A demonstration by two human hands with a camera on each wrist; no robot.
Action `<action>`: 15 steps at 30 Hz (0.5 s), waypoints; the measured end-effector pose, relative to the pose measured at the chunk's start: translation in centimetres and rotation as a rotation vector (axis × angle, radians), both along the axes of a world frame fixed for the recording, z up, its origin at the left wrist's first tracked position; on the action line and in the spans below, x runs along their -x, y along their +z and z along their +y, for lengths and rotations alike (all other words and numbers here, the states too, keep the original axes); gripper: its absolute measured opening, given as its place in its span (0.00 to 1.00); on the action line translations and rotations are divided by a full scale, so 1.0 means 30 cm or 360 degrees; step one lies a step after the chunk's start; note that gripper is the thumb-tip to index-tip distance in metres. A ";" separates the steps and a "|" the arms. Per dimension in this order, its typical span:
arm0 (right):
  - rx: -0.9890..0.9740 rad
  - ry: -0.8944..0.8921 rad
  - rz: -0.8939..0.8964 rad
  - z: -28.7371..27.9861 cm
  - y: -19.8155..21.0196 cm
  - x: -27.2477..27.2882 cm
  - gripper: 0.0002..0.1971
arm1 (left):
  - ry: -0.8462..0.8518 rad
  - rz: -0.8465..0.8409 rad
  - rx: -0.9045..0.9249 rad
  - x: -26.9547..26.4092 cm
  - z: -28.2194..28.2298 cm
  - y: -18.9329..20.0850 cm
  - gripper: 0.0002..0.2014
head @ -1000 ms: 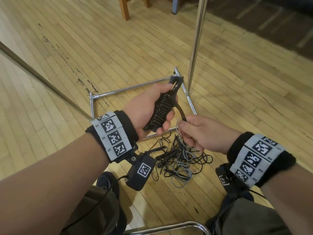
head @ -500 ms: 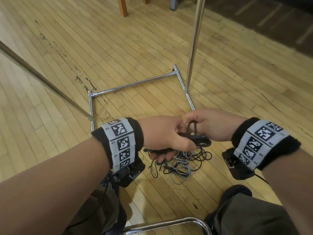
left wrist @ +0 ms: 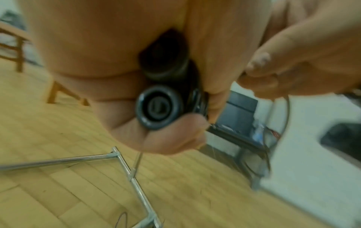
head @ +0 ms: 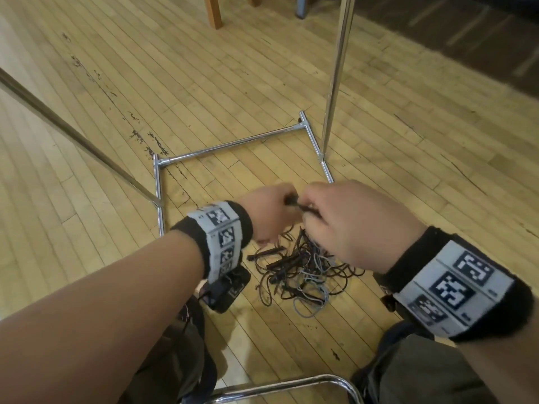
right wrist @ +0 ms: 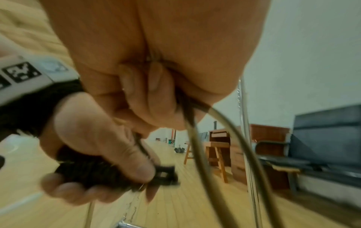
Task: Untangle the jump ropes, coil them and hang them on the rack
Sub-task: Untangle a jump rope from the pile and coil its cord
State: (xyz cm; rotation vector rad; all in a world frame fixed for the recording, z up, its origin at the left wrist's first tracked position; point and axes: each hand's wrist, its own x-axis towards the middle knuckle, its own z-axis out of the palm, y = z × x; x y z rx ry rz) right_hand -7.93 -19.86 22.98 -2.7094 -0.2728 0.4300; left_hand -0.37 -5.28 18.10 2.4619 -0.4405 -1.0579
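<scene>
Hands lower since earlier; left hand (head: 269, 212) grips coiled rope (left wrist: 159, 106), right hand (head: 347, 225) pinches cord (right wrist: 224, 138).

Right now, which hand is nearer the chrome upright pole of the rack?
Right. The right hand sits just below the chrome upright pole base; the left hand is farther left of it.

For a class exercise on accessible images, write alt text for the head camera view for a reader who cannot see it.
Two hands meet above a wooden floor: the left hand grips black jump rope handles, the right hand pinches a cord. Below lies a tangle of ropes, inside a chrome rack base.
</scene>
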 end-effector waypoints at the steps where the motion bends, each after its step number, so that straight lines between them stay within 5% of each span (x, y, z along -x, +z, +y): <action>1: -0.0077 -0.0098 0.0010 -0.011 -0.002 -0.007 0.11 | 0.0195 0.0035 0.0176 -0.023 0.016 0.009 0.06; 5: -0.0245 -0.0265 0.0139 -0.061 -0.031 -0.023 0.15 | 0.0607 0.0395 0.0710 -0.069 0.057 0.035 0.10; 11: -0.0480 -0.0310 0.0324 -0.101 -0.054 -0.020 0.18 | 0.0553 0.0761 0.0989 -0.068 0.088 0.060 0.15; 15: -0.0519 -0.0261 0.0296 -0.108 -0.054 -0.017 0.18 | 0.0614 0.0750 0.1090 -0.056 0.087 0.076 0.21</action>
